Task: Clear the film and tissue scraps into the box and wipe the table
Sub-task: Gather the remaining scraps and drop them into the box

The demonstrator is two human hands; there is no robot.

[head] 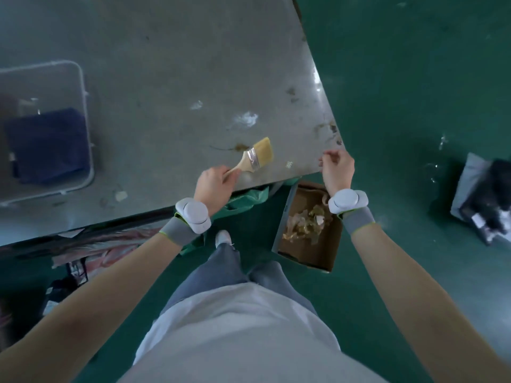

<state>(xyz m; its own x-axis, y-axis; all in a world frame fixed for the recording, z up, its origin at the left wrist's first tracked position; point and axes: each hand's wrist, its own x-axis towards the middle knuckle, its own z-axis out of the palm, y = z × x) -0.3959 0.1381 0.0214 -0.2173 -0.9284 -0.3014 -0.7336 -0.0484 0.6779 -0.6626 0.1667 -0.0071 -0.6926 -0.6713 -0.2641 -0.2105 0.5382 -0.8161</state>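
My left hand point(214, 186) grips the wooden handle of a flat paintbrush point(255, 156), whose pale bristles point up and right over the grey table point(166, 78). My right hand point(337, 167) hovers at the table's near right corner with curled fingers, pinching what looks like a thin clear scrap. White tissue scraps point(246, 120) and a smaller one point(196, 105) lie on the table beyond the brush. An open cardboard box point(307, 258) sits on the floor under that corner, holding yellowish film and tissue scraps.
A clear plastic bin point(83, 106) with a dark blue cloth point(47, 145) inside stands at the table's left. Brown stains mark the table near the right edge. A grey and black bundle point(484, 194) lies on the green floor at right. My legs stand by the box.
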